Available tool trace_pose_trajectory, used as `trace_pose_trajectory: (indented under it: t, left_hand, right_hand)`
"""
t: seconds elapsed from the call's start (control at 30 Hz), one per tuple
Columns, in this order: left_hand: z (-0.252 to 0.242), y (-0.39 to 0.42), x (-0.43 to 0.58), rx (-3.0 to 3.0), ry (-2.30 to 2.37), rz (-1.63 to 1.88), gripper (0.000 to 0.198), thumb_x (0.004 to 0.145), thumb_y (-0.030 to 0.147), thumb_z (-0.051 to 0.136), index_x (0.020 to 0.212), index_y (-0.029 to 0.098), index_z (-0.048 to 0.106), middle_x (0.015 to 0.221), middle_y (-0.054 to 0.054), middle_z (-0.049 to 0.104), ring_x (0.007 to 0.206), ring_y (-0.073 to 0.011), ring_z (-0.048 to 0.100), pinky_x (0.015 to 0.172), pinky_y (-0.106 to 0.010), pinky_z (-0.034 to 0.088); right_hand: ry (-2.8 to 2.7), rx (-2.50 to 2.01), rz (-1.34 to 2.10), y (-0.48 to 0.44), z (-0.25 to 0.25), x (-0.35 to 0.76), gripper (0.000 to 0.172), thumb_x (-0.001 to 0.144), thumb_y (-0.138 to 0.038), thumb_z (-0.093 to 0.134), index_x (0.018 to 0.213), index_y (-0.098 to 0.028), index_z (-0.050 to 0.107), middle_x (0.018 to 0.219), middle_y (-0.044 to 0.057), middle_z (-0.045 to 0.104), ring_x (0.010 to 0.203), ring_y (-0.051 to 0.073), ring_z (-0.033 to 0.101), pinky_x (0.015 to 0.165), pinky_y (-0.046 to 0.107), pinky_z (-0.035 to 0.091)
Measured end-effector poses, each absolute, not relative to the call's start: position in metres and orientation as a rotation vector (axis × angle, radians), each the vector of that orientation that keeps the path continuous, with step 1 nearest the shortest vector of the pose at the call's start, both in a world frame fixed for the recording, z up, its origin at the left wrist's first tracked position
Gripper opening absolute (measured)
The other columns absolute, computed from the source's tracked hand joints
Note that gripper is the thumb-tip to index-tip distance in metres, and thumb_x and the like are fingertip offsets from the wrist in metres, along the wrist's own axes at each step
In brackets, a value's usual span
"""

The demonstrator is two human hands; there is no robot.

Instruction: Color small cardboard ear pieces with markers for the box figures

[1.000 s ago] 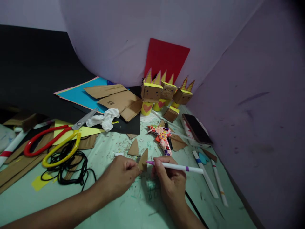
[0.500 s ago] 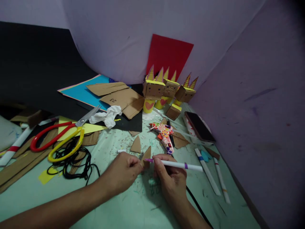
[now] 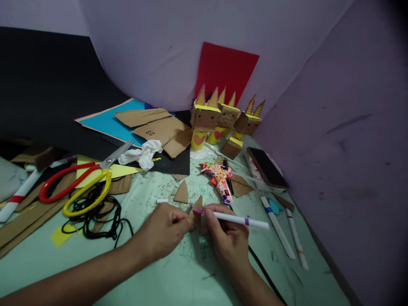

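The left hand [image 3: 162, 231] was pinched shut on a small pointed cardboard piece [image 3: 196, 213], holding it upright just above the green tabletop [image 3: 178, 276]. The right hand [image 3: 228, 240] was closed around a white marker [image 3: 236, 219] whose purple tip touched the piece's upper edge. Because the piece seemed to be gripped at one side only, pressure from the tip could probably bend it or push it out of the fingers, and a slip might leave a stray purple line on the card or the left fingers. A second cardboard triangle [image 3: 182, 194] and a patterned glue gun [image 3: 219, 176] lay just beyond, near enough for either hand to nudge them.
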State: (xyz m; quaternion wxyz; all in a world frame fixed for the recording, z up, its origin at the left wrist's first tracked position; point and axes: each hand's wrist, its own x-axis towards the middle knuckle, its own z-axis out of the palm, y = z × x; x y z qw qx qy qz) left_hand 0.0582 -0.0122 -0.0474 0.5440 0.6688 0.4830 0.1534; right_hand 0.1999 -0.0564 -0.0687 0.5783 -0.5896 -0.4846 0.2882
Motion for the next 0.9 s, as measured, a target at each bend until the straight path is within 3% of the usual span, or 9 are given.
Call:
trace_pose_trajectory:
  t: [0.9]
  left_hand:
    - [-0.0458,-0.0129,0.0556,1.596,1.096,0.372,0.029,0.069,0.031,0.041,0.044,0.020,0.030,0.044,0.006,0.023,0.045,-0.0087,0.022,0.045,-0.025,0.015]
  right_hand:
    - [-1.181,-1.398,0.670,-0.0545,-0.0704,0.2067,0.016,0.078,-0.031,0.060,0.078,-0.018,0.068,0.060,0.002,0.062,0.058,0.015,0.057,0.050,0.024,0.042]
